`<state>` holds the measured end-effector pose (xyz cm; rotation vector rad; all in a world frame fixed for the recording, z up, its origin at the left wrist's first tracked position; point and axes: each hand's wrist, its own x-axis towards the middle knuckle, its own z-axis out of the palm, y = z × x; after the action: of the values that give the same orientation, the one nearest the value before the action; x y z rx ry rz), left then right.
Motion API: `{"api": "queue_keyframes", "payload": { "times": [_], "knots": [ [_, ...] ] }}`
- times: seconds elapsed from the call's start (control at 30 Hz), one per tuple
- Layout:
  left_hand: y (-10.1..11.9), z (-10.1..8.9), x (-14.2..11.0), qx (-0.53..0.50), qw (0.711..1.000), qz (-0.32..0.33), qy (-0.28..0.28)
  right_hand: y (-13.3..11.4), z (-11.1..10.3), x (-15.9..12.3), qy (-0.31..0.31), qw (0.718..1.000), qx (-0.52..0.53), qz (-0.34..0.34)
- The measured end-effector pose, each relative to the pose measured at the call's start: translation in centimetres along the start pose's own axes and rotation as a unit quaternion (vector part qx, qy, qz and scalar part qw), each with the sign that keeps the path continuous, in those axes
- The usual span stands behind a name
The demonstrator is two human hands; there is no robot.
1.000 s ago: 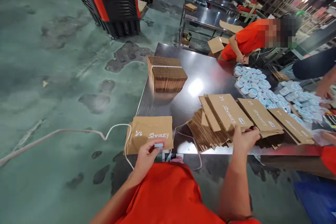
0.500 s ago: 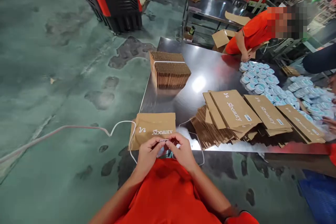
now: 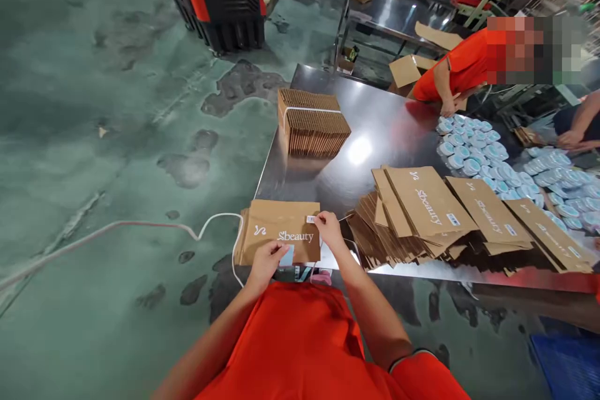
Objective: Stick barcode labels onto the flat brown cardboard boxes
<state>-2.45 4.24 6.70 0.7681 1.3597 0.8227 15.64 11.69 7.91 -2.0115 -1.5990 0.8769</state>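
Observation:
A flat brown "Sbeauty" paper bag (image 3: 276, 231) tops a small stack at the near left edge of the steel table (image 3: 384, 131). My left hand (image 3: 268, 260) rests on the bag's near edge, fingers closed on a pale blue sticker sheet (image 3: 287, 255). My right hand (image 3: 328, 229) pinches a small white sticker (image 3: 310, 219) against the bag's upper right corner. To the right lie fanned-out stacks of the same bags (image 3: 422, 212).
A strapped bundle of brown cartons (image 3: 312, 124) stands further back. Several white-blue jars (image 3: 473, 150) cover the right side. A person in orange (image 3: 457, 65) leans over the far edge; another person's hand (image 3: 569, 137) is at right. A white strap (image 3: 140, 226) trails left.
My right hand left the fanned bags, met the left hand to peel a sticker, then carried it to the bag's upper right corner. The left hand keeps the sheet.

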Motion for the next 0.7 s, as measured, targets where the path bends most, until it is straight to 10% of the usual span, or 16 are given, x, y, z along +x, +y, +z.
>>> {"api": "queue_keyframes", "payload": {
  "times": [0.5, 0.7],
  "knots": [
    [-0.6, -0.2, 0.2, -0.069, 0.996, -0.058, -0.020, -1.2, 0.8, -0.8, 0.035, 0.989, -0.143, -0.009],
    [-0.7, -0.3, 0.2, -0.076, 0.995, -0.059, -0.027, -0.1, 0.6, -0.1, 0.083, 0.994, -0.037, 0.055]
  ]
}}
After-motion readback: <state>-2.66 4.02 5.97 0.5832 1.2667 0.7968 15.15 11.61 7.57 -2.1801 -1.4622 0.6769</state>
